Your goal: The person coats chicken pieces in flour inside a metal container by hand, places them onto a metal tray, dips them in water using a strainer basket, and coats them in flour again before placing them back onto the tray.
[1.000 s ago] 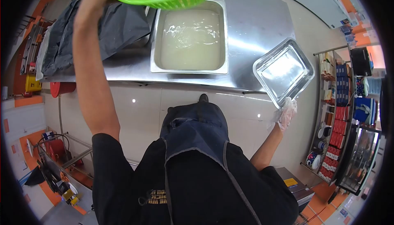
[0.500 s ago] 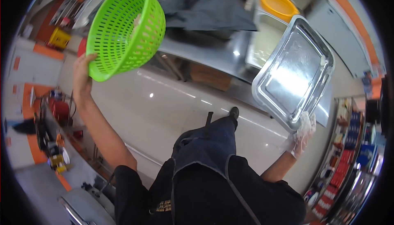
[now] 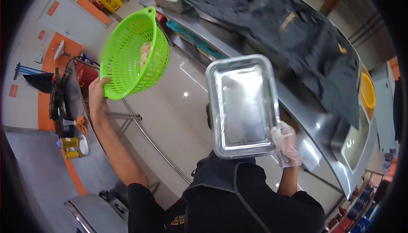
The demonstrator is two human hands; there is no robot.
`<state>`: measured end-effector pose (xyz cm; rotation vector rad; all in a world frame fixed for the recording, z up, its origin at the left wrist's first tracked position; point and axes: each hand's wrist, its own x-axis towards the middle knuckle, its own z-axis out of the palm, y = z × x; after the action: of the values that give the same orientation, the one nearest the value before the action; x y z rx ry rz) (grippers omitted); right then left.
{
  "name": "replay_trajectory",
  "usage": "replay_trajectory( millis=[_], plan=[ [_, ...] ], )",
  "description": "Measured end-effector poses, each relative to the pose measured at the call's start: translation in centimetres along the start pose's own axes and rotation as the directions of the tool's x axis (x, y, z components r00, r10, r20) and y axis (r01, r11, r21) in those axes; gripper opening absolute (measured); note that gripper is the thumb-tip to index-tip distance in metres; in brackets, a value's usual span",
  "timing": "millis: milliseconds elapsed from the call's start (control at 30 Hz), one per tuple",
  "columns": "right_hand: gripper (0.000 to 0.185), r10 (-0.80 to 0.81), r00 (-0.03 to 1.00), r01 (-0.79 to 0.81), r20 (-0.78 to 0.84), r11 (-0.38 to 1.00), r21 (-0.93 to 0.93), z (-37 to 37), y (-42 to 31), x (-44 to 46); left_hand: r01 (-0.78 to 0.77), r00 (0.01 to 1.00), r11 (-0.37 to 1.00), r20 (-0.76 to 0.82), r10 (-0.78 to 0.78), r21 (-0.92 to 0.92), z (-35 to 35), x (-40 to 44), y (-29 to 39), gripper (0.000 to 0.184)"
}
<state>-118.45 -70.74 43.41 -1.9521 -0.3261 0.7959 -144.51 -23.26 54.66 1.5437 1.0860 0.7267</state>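
Observation:
My bare left hand [image 3: 98, 93] grips the lower rim of a green plastic colander [image 3: 127, 69], tilted at the upper left. A small heap of pale food pieces [image 3: 145, 54] lies inside it. My right hand [image 3: 287, 144], in a clear plastic glove, holds a shiny rectangular metal tray [image 3: 243, 105] by its right side, in front of my body. No food shows in the tray. The two vessels are apart from each other.
A steel table [image 3: 293, 101] runs diagonally on the right, with black sheeting [image 3: 272, 25] over much of it. A basin of cloudy liquid [image 3: 355, 144] and a yellow bowl [image 3: 367, 89] are at its far right. Another steel counter [image 3: 32, 165] stands at the left.
My view has swung left, so the table and basin now appear farther right. The colander has come down from the table's far side, and the tray has moved in front of my body.

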Motion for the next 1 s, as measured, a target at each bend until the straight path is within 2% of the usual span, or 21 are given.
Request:
replay_trajectory(
  millis=[33, 67, 100, 133, 200, 233, 267, 300, 367, 400, 433, 467, 500, 567, 667, 767, 800, 900, 1000],
  plan=[
    [0.015, -0.023, 0.997, 0.026, 0.077, 0.999, -0.035, 2.8, -1.3, 2.9, 0.009, 1.0, 0.999, -0.018, -0.009, 0.032, -1.5, 2.8, 0.5, 0.023],
    [0.017, -0.058, 0.988, 0.068, 0.145, 0.996, -0.062, 5.2, -3.0, 6.2, -0.071, 0.995, 0.992, -0.061, 0.078, 0.104, -3.1, 5.9, 0.3, 0.023],
    [0.02, -0.093, 0.974, 0.111, 0.207, 0.991, -0.079, 7.5, -4.9, 9.7, -0.083, 0.994, 0.99, -0.067, 0.091, 0.116, -3.2, 8.3, 1.4, 0.023],
    [0.026, -0.285, 0.923, 0.322, 0.258, 0.94, -0.111, 9.5, -6.7, 12.5, -0.103, 0.989, 0.987, -0.094, 0.115, 0.126, -3.8, 11.6, 1.9, 0.023],
    [0.028, -0.234, 0.905, 0.319, 0.356, 0.926, -0.204, 13.6, -12.0, 16.6, -0.164, 0.977, 0.978, -0.118, 0.18, 0.133, -4.8, 18.1, 3.3, 0.026],
    [0.029, -0.199, 0.895, 0.321, 0.4, 0.908, -0.268, 14.9, -14.6, 18.6, -0.214, 0.956, 0.934, -0.133, 0.26, 0.287, -4.9, 21.7, 4.6, 0.026],
    [0.027, -0.287, 0.862, 0.383, 0.418, 0.909, -0.164, 16.7, -13.4, 21.4, -0.247, 0.933, 0.87, -0.139, 0.332, 0.426, -4.4, 25.1, 5.9, 0.026],
    [0.025, -0.241, 0.871, 0.324, 0.427, 0.937, -0.132, 17.3, -16.2, 22.3, -0.264, 0.907, 0.791, -0.137, 0.398, 0.552, -3.7, 28.4, 7.0, 0.026],
    [0.023, -0.436, 0.849, 0.466, 0.297, 0.884, -0.036, 17.8, -19.7, 23.9, -0.378, 0.796, 0.624, -0.104, 0.596, 0.684, 0.3, 33.1, 10.7, 0.025],
    [0.022, -0.282, 0.913, 0.303, 0.294, 0.953, -0.026, 17.6, -20.1, 25.7, -0.439, 0.723, 0.579, -0.113, 0.681, 0.687, 2.4, 35.7, 12.0, 0.022],
    [0.019, -0.151, 0.942, 0.101, 0.298, 0.979, 0.176, 17.6, -23.2, 26.3, -0.495, 0.641, 0.524, -0.116, 0.759, 0.693, 4.4, 38.5, 12.9, 0.019],
    [0.016, -0.017, 0.955, -0.099, 0.298, 0.923, 0.373, 17.6, -26.3, 26.9, -0.531, 0.581, 0.45, -0.078, 0.81, 0.718, 6.3, 41.9, 13.7, 0.016],
    [0.01, -0.149, 0.986, 0.161, 0.081, 0.969, -0.188, 18.0, -30.7, 25.7, -0.563, 0.521, 0.371, -0.032, 0.853, 0.738, 8.1, 44.8, 14.0, 0.014],
    [0.01, -0.234, 0.969, 0.215, -0.081, 0.956, -0.201, 18.2, -32.2, 27.2, -0.634, 0.407, 0.222, 0.075, 0.91, 0.74, 10.7, 50.1, 13.4, 0.009],
    [0.006, -0.075, 0.932, 0.156, -0.354, 0.966, 0.205, 20.3, -34.5, 28.9, -0.756, 0.24, 0.046, 0.211, 0.948, 0.653, 14.1, 58.1, 10.6, 0.007],
    [0.005, -0.029, 0.81, 0.205, -0.586, 0.95, 0.237, 22.3, -35.0, 31.2, -0.92, -0.089, -0.17, 0.233, 0.968, 0.354, 17.7, 63.2, 9.8, 0.011],
    [0.005, 0.011, 0.77, 0.239, -0.638, 0.922, 0.304, 23.0, -35.7, 31.5, -0.93, -0.119, -0.199, 0.258, 0.959, 0.31, 18.8, 64.3, 9.6, 0.014],
    [0.004, 0.055, 0.688, 0.223, -0.724, 0.933, 0.283, 24.1, -37.1, 31.5, -0.921, -0.263, -0.345, 0.366, 0.893, 0.182, 20.5, 65.9, 9.4, 0.014],
    [0.003, 0.044, 0.634, 0.243, -0.772, 0.936, 0.253, 24.3, -38.0, 31.9, -0.914, -0.343, -0.401, 0.408, 0.846, 0.064, 22.0, 67.8, 8.9, 0.013]
  ],
)
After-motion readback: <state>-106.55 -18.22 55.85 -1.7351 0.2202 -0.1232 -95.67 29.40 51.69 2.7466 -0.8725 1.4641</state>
